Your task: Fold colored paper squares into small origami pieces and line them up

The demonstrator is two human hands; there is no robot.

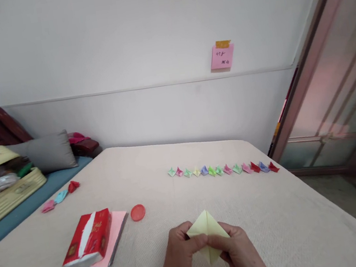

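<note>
A pale yellow folded paper [206, 224], diamond-shaped with a crease down its middle, is held up between both hands near the front of the covered surface. My left hand [180, 245] is closed on its left side, thumb pressed flat on the face near the centre. On the opposite side my right hand [235, 242] grips it the same way, its thumb meeting the left one at the crease. The fingers behind the paper are mostly hidden.
A row of small folded paper boats [212, 171] in several colours lies farther back. To the left are a red tissue pack [91, 235] on pink paper sheets [116, 238], a red round lid [138, 212] and three folded papers [60, 196]. A pink note [222, 57] hangs on the wall.
</note>
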